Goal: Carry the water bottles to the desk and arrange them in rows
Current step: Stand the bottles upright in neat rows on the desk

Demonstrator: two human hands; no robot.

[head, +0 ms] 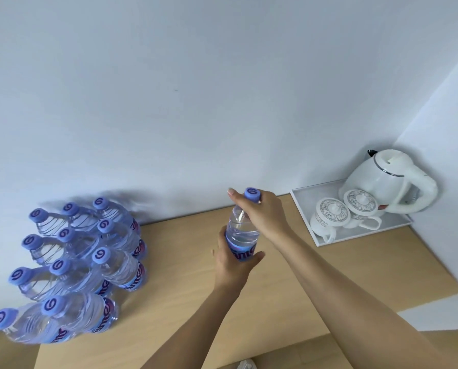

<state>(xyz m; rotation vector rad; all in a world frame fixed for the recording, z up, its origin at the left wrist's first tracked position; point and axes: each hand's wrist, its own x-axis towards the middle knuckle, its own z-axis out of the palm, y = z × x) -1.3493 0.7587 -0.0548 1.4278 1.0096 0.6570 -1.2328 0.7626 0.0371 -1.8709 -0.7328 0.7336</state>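
Both hands have one water bottle [242, 233] upright over the bench [289, 275], left hand [234, 265] fingers wrapped round its label, right hand [259, 211] fingers clamped at the cap, well right of the standing rows [73, 265]; it probably needs setting down beside them next.

— Bright enough?
— Yes, soft, even, bluish light; the bottles [84, 262] cast a faint blurred shadow on the wall [195, 89].
— Sharp?
— Mostly. Wide-angle bending tilts the bottles and smears the lower-left ones.
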